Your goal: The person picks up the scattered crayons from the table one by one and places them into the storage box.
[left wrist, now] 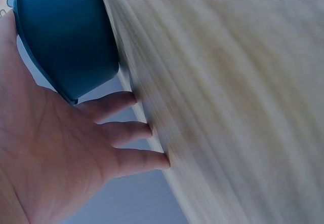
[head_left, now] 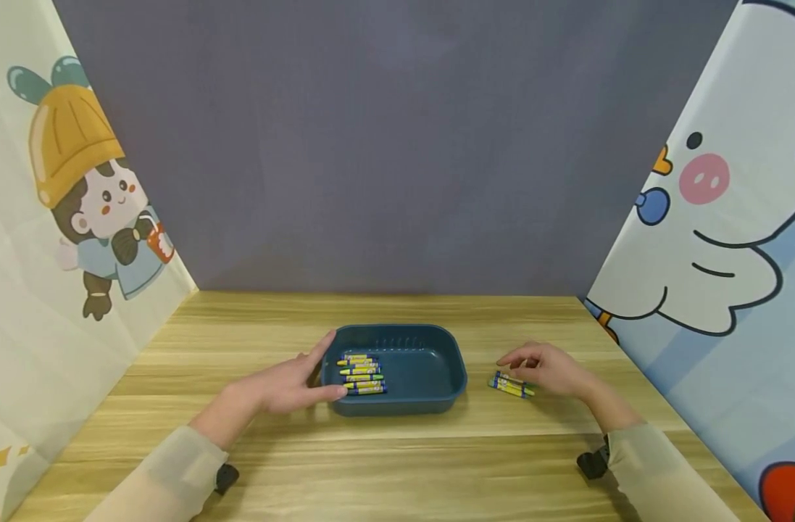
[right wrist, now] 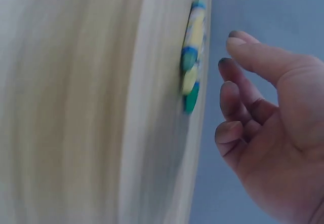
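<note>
A dark blue plastic bin [head_left: 423, 406] stands on the wooden table, with several yellow-wrapped crayons [head_left: 363, 370] lying in a column along its left side. My left hand [head_left: 289, 382] spans the bin's left end, its thumb on the front rim and its index finger at the back corner. In the left wrist view its other straight fingers [left wrist: 129, 130] touch the table beside the bin wall [left wrist: 71, 36]. My right hand [head_left: 554, 368] hovers above a small group of crayons [head_left: 509, 386] right of the bin. Its fingers [right wrist: 235, 100] are loosely bent and hold nothing.
The wooden table [head_left: 397, 464] meets a dark grey back panel [head_left: 397, 159]. Cartoon-printed side panels stand at the left [head_left: 32, 304] and right [head_left: 710, 268]. A black strap piece [head_left: 593, 462] sits at the right wrist.
</note>
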A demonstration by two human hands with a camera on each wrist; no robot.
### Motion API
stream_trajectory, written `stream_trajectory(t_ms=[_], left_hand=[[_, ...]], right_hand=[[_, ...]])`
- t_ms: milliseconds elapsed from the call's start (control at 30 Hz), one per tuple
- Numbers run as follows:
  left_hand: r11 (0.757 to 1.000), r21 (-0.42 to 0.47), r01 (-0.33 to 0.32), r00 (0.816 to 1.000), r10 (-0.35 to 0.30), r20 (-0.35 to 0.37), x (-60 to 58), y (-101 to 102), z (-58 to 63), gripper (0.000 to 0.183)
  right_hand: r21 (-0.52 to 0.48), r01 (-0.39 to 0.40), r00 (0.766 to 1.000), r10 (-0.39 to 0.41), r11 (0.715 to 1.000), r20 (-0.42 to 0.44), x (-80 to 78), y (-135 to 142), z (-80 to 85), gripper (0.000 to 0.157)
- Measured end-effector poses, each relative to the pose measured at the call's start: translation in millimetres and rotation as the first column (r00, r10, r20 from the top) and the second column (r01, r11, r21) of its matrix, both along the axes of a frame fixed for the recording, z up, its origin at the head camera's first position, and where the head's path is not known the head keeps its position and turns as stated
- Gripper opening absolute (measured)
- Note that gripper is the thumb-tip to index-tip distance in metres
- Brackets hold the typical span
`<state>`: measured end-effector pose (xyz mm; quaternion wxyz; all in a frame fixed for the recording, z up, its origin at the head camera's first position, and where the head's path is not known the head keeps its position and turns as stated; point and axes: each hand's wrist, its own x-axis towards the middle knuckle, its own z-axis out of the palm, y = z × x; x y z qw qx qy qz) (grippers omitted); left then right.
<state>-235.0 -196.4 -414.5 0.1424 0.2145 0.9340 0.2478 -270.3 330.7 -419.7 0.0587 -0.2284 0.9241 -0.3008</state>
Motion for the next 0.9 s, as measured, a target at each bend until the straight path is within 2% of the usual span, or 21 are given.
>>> stream_trajectory(t_ms=[333, 567, 733, 900], left_hand=[[1.0, -0.006, -0.006, 1.0, 0.005, -0.004, 0.0, 0, -0.7, 0.114], [1.0, -0.006, -0.007, 1.0, 0.007, -0.006, 1.2, 0, -0.1, 0.114], [1.0, -0.008, -0.006, 1.0, 0.006, -0.007, 1.4, 0, 0.8, 0.114], [1.0, 0.0, 0.0, 1.0, 0.0, -0.008, 2.0, 0, 1.2, 0.114]], right_hand=[[-0.021, -0.002, 0.999, 0.003, 1.0, 0.034, 0.2, 31, -13.4, 0.021], [-0.012, 0.022, 0.999, -0.022, 1.0, 0.025, -1.5, 39, -15.8, 0.021], [-0.03, 0.058, 0.997, -0.056, 0.998, 0.057, -1.8, 41, -15.6, 0.024], [-0.045, 0.047, 0.994, -0.042, 0.998, 0.104, -0.7, 38, -12.6, 0.03]])
